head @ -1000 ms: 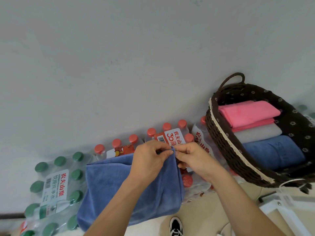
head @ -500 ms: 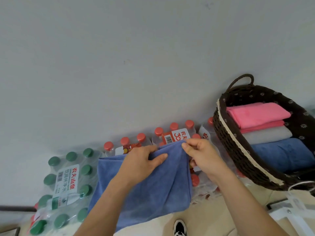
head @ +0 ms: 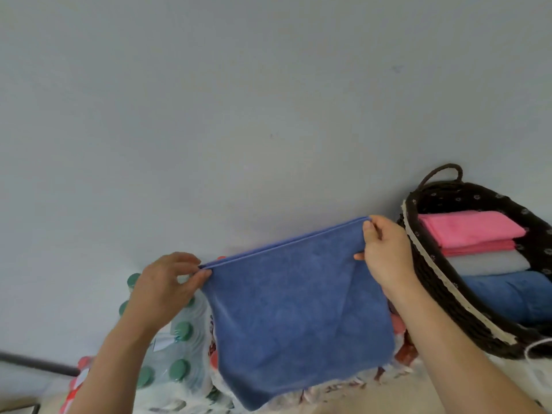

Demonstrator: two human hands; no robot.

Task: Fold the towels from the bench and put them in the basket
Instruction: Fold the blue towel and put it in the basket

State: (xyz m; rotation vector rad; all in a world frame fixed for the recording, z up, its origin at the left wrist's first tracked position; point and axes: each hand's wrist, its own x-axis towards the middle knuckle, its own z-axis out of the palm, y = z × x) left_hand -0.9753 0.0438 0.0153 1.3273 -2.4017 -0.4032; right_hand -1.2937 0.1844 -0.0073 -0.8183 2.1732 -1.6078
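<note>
A blue towel (head: 295, 312), doubled over, hangs in the air in front of me. My left hand (head: 167, 285) pinches its upper left corner. My right hand (head: 385, 249) pinches its upper right corner, held a little higher. The top edge is stretched taut between them. To the right stands a dark woven basket (head: 430, 282) with a loop handle. Inside it lie a folded pink towel (head: 469, 228), a grey one (head: 487, 261) and a blue one (head: 507, 294).
Shrink-wrapped packs of water bottles with green caps (head: 179, 330) and red caps stand on the floor behind the towel, against a plain grey wall (head: 268, 115). A white frame edge (head: 537, 351) shows below the basket at the right.
My hands have moved apart along the towel's top edge and lifted it. The towel now hangs spread out, hiding the red-capped bottles. The view has tilted upward.
</note>
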